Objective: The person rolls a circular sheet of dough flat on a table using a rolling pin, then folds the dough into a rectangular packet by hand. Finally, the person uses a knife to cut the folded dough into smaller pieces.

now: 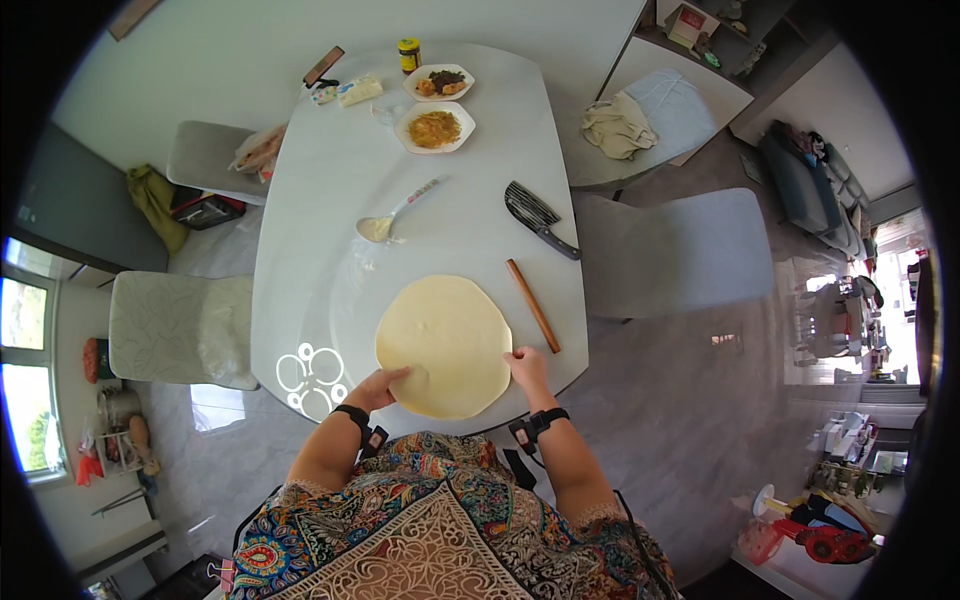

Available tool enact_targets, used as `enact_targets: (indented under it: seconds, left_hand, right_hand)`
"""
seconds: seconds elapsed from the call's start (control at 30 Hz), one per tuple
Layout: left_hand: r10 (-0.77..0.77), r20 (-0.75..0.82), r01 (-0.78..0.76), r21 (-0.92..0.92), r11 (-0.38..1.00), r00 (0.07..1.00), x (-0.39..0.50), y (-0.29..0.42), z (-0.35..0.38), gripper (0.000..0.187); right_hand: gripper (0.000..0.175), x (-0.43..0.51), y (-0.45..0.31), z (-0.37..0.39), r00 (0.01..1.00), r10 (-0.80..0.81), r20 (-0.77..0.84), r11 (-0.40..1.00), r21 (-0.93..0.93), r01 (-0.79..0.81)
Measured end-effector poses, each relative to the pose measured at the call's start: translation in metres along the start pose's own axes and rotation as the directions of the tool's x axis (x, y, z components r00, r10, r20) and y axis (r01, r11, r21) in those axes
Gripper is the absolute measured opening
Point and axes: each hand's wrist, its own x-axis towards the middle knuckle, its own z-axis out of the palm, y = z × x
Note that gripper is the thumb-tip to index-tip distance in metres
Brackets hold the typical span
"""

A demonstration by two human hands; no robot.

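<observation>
A large, thin round sheet of rolled dough (444,337) lies on the grey table near its front edge. At its lower left rim, my left hand (381,387) holds the edge with the thumb on top; the other fingers are partly hidden. My right hand (528,367) pinches the right rim between thumb and fingertips. A wooden rolling pin (533,306) rests to the right of the dough, apart from it. Beyond that lies a cleaver (536,214) with a dark striped blade, its handle reaching the table's right edge. A spoon (382,227) holding pale flour lies farther back.
Two plates of food (420,146) stand at the far end of the table (322,210), near a yellow-lidded jar (409,55), a tissue pack (360,90) and a phone on a stand (324,66). Chairs (675,251) flank both sides; one bears a beige cloth (618,126).
</observation>
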Motion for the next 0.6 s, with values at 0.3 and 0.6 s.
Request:
enact_targets:
  seconds: [0.3,0.6]
  left_hand:
    - [0.205,-0.064,-0.212,-0.134,0.968,0.977,0.006,-0.014,-0.021,0.047]
    - [0.122,0.114,-0.092,-0.239,0.967,0.986,0.036,0.057,-0.023,0.048]
  right_hand:
    - [0.033,-0.008,0.006,0.006,0.994,0.079,0.075,0.867,0.487,-0.106]
    - [0.044,-0.004,-0.021,0.014,0.888,0.198,0.415,0.587,0.675,-0.447]
